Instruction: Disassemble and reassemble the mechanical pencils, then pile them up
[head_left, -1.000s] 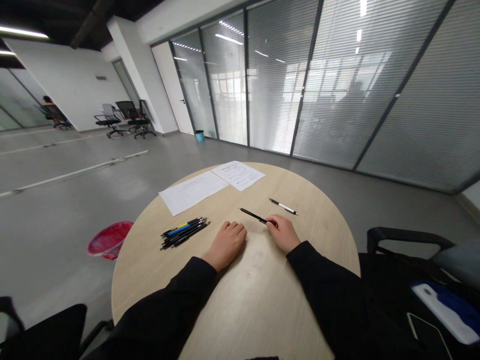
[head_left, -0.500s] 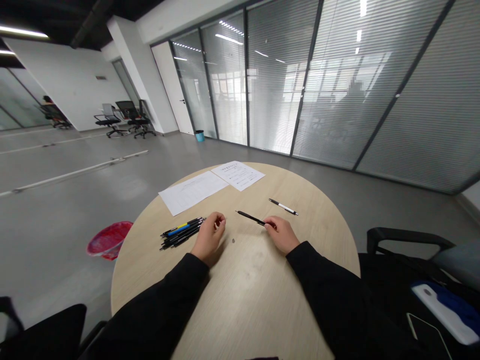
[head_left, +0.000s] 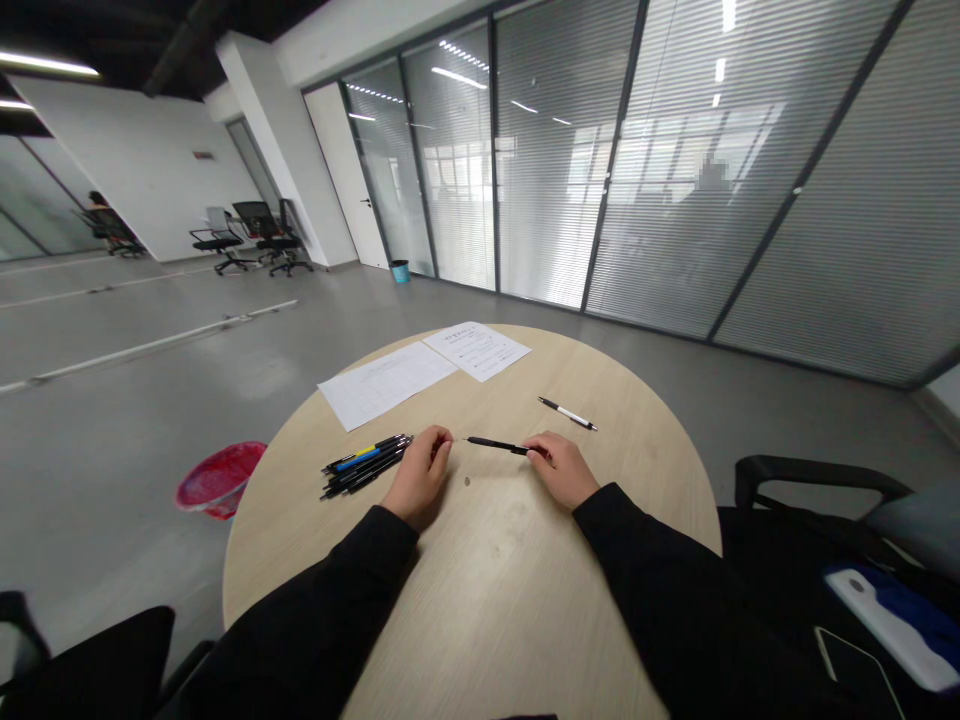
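My right hand (head_left: 562, 468) is closed on the rear end of a black pen (head_left: 493, 444), held level just above the round wooden table (head_left: 480, 590) with its tip pointing left. My left hand (head_left: 421, 472) rests on the table with its fingers pinched together, the fingertips a short gap from the pen's tip; what they hold is too small to name. A bundle of several black pens (head_left: 366, 463), one yellow and blue, lies just left of my left hand. A small dark speck (head_left: 467, 481) sits on the table between my hands.
A white and black pen (head_left: 567, 412) lies beyond my right hand. Two printed sheets (head_left: 424, 368) lie at the table's far edge. A red basket (head_left: 215, 478) stands on the floor at left. A black chair (head_left: 817, 480) with a blue and white object stands at right.
My left hand slid left toward the pen bundle and pinched its fingers, uncovering a speck on the table. My right hand swung the black pen's tip leftward until it lies level.
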